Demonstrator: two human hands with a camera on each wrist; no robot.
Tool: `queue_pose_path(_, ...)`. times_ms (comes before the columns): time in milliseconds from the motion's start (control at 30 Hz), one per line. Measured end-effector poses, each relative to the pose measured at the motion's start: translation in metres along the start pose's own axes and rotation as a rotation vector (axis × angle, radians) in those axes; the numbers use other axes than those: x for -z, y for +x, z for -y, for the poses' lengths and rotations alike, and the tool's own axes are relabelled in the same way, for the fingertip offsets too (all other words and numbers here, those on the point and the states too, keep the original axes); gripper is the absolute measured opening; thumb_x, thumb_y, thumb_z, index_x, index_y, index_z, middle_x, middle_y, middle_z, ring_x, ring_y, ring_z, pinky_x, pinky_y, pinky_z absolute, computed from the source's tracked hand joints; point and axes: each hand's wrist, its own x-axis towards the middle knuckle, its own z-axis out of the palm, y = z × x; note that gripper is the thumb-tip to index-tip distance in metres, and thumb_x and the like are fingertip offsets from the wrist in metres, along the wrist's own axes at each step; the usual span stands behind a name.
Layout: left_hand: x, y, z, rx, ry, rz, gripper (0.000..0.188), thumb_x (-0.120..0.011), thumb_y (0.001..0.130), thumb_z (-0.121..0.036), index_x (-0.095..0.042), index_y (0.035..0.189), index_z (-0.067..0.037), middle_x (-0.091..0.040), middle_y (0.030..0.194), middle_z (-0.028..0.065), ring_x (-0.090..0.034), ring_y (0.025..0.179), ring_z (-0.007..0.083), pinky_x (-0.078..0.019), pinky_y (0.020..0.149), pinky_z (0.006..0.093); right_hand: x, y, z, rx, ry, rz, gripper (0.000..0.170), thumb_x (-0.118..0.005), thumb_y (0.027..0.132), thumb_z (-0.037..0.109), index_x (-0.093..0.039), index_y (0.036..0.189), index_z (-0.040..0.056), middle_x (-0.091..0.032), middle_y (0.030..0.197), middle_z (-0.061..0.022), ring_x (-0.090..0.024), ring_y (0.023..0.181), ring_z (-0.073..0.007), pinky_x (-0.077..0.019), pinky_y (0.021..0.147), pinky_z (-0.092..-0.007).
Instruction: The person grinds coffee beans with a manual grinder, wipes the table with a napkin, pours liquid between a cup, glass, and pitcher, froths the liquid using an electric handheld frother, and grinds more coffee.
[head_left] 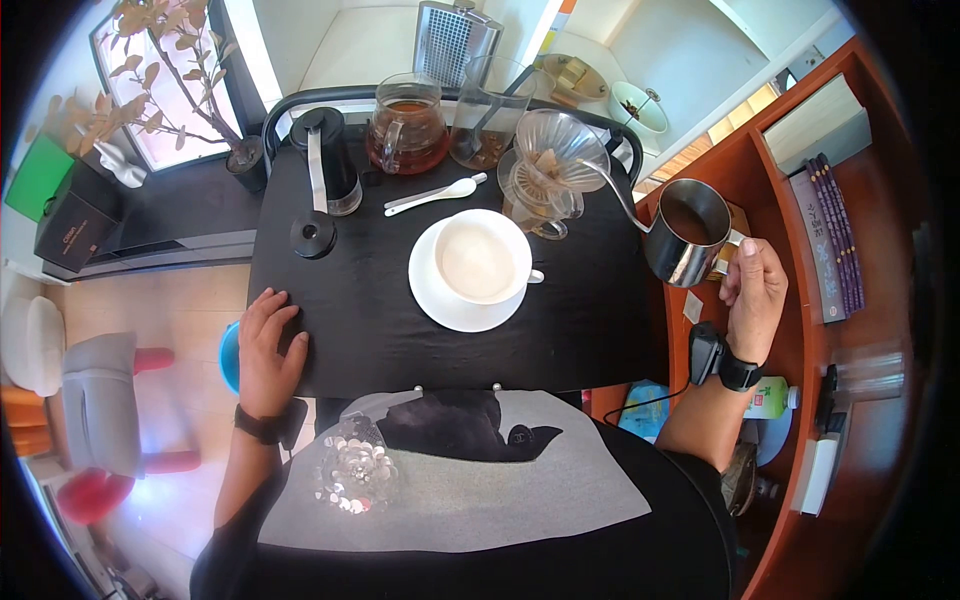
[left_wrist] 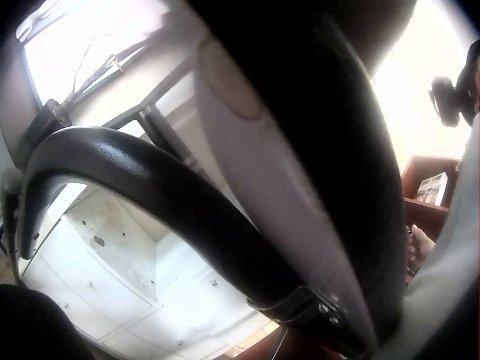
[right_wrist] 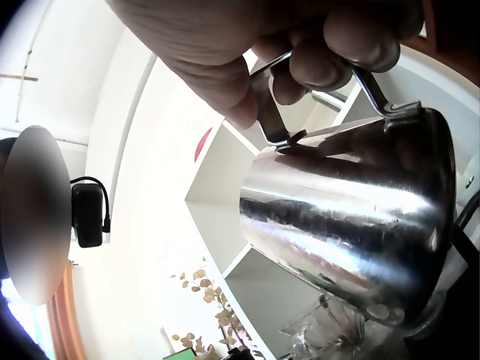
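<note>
right hand [head_left: 757, 290]: fingers curled round the metal handle of a gooseneck kettle [head_left: 688, 232], closed on it. kettle is off the right edge of the black tabletop [head_left: 370, 330], lidless, brown inside; its thin spout points left, tip at the rim of a ribbed glass dripper [head_left: 562, 150]. cannot tell whether the tip touches. dripper sits tilted above a small glass server [head_left: 540, 212], brown matter inside it. left hand [head_left: 269, 350]: palm down at the left edge of the tabletop, fingers relaxed, thumb apart, holding nothing. centre: white cup [head_left: 478, 258] with pale contents, on a white saucer [head_left: 450, 305]. just behind it, a white spoon [head_left: 436, 195] lies on the tabletop. left rear: black hand grinder [head_left: 325, 150], its crank ending in a round knob [head_left: 313, 235]. rear: glass pot [head_left: 410, 140] holding reddish-amber liquid; beside it, a clear glass vessel [head_left: 487, 120] with a dark stick leaning in it.
</note>
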Motion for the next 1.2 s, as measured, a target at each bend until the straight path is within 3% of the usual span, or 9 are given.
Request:
queue_pose_path(67,0.0,0.0,0.0,-0.003,-0.001,-0.001,0.03,-0.061,0.067,-0.002,-0.057,0.096,-0.001,-0.052,0.115,0.0145,-0.043,0.116,0.0337,-0.0328,0.097,0.0426,-0.003,-0.003,-0.01,-0.013,0.044,-0.01,0.03,-0.048,0.091,0.032,-0.05,0.071,0.0091,-0.04,0.055,0.004,-0.036,0.045,-0.0035,-0.027,0.04,-0.0174)
queue_pose_path(167,0.0,0.0,-0.001,-0.01,-0.005,-0.005,0.029,-0.061,0.067,-0.002,-0.057,0.096,0.0,-0.052,0.115,0.0146,-0.043,0.116,0.0336,-0.0334,0.097,0.0421,-0.012,-0.014,-0.029,-0.201,0.323,-0.064,0.034,-0.049,0.09,0.03,-0.044,0.063,0.0098,-0.042,0.054,0.0022,-0.038,0.044,-0.0058,-0.027,0.041,-0.0196)
queue_pose_path(433,-0.003,-0.002,0.002,-0.009,0.03,0.016,0.028,-0.06,0.07,-0.002,-0.057,0.098,0.0,-0.052,0.116,0.0142,-0.042,0.117,0.0327,-0.0334,0.098,0.0404,-0.027,-0.045,-0.092,-0.213,0.765,-0.143,0.029,-0.046,0.09,0.029,-0.042,0.069,0.0089,-0.043,0.062,-0.0021,-0.044,0.056,-0.0118,-0.0322,0.043,-0.0224)
queue_pose_path(667,-0.007,-0.003,0.001,0.016,0.013,0.021,0.027,-0.056,0.071,0.0,-0.057,0.099,0.002,-0.051,0.117,0.0148,-0.041,0.119,0.0328,-0.0321,0.1,0.0387,-0.031,-0.042,-0.117,-0.276,0.75,-0.148,0.03,-0.045,0.09,0.027,-0.042,0.067,0.008,-0.045,0.062,-0.0048,-0.046,0.054,-0.0138,-0.0327,0.043,-0.0231)
queue_pose_path(1000,-0.012,-0.004,0.004,-0.02,0.074,0.024,0.026,-0.054,0.074,-0.002,-0.056,0.1,0.0,-0.052,0.117,0.0138,-0.044,0.117,0.0317,-0.0334,0.099,0.0379,-0.045,-0.039,-0.147,-0.391,0.697,-0.16,0.032,-0.048,0.089,0.032,-0.046,0.065,0.0094,-0.045,0.056,-0.0009,-0.047,0.049,-0.012,-0.0332,0.044,-0.0225)
queue_pose_path(1200,-0.012,-0.004,0.0,-0.017,0.13,0.038,0.025,-0.055,0.075,-0.003,-0.056,0.1,0.0,-0.053,0.117,0.0127,-0.045,0.116,0.0308,-0.0349,0.098,0.0379,-0.04,-0.042,-0.147,-0.36,0.713,-0.155,0.032,-0.048,0.088,0.032,-0.047,0.065,0.0099,-0.046,0.057,0.0004,-0.047,0.049,-0.01,-0.0339,0.044,-0.0208)
